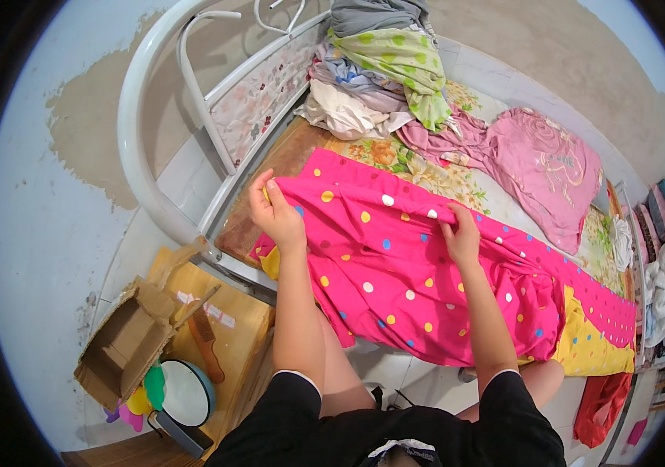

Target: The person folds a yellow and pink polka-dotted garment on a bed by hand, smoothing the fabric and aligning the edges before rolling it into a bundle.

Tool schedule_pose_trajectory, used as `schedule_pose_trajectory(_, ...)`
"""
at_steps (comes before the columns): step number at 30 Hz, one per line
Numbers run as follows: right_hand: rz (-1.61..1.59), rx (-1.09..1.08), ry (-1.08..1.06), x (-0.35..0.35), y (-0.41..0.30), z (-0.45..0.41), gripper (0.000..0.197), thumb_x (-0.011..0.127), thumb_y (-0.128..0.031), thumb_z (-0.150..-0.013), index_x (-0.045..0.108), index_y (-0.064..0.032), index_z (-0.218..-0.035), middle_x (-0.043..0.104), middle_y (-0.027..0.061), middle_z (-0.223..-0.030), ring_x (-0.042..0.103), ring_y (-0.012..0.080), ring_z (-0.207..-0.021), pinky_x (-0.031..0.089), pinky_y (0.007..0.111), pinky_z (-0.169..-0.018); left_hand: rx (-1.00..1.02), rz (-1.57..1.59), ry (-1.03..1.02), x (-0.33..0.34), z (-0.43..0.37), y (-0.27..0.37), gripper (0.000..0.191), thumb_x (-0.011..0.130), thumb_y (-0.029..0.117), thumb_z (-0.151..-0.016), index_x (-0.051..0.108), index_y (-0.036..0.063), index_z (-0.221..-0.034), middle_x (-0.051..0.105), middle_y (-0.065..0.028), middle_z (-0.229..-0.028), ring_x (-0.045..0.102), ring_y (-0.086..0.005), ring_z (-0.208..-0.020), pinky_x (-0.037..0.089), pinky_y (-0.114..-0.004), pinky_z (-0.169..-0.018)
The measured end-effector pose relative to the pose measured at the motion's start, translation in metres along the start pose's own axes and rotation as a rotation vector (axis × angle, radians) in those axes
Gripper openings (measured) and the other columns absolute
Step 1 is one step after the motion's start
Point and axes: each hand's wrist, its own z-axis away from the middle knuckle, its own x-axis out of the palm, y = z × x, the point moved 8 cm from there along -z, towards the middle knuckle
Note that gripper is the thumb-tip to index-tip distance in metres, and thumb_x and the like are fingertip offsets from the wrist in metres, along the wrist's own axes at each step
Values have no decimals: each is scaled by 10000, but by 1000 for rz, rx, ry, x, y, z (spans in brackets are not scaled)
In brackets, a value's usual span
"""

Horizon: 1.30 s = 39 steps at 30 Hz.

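Observation:
A pink cloth with coloured polka dots and yellow parts (391, 251) lies over the bed's edge and my lap. My left hand (279, 213) pinches its upper left corner between thumb and fingers, a little above the mattress. Farther right, my right hand (462, 236) grips a fold along the cloth's upper edge. The stretch between both hands hangs in loose wrinkles. Beyond it, a pink printed shirt (548, 169) is spread on the floral bed sheet (455, 184).
Heaped clothes (361, 87) lie by the white metal headboard (262, 93). At left, a wooden table (251, 321) holds an open cardboard box (125, 344), a wooden comb (207, 344) and a round white-topped container (183, 394). A red bag (601, 408) is at lower right.

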Motion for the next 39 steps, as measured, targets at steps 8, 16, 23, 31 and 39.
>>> schedule_pose_trajectory(8,-326,455,-32,-45,77,5,159,419,4,-875,540,0,-979,596,66,-714,598,131,-531,480,251,-447,-121,-318,-513,23,-9,-40,165,494,70,-862,599,30,-982,620,-120,-953,587,-198,-882,437,-302,-799)
schedule_pose_trajectory(16,-166,-36,332,-70,14,-100,81,421,-11,-853,491,18,-825,490,83,-690,478,157,-659,404,289,-628,-74,84,-332,48,-24,-26,332,482,79,-877,466,11,-1201,522,-145,-1185,506,-225,-1082,380,-304,-926)
schedule_pose_trajectory(23,272,124,-73,51,134,-84,666,597,-119,-800,242,-39,-1357,298,264,-1354,294,382,-1266,302,380,-1017,-120,-478,-720,86,9,-99,481,500,77,-832,385,27,-1297,386,-220,-1317,370,-322,-1235,299,-373,-1017)
schedule_pose_trajectory(31,-39,-296,-573,98,-170,78,768,778,-322,-580,454,-55,-1224,402,200,-1269,385,355,-1172,293,462,-994,-355,-949,-924,11,12,-160,311,559,113,-784,591,23,-1080,585,-223,-1058,555,-340,-1019,430,-394,-886)
schedule_pose_trajectory(39,-205,-72,-976,117,-126,61,119,599,-114,-756,603,-10,-815,608,171,-809,605,321,-707,469,397,-618,-556,-1120,-1039,-14,24,-197,393,656,301,-728,622,67,-1042,605,-167,-1061,576,-311,-1001,448,-395,-861)
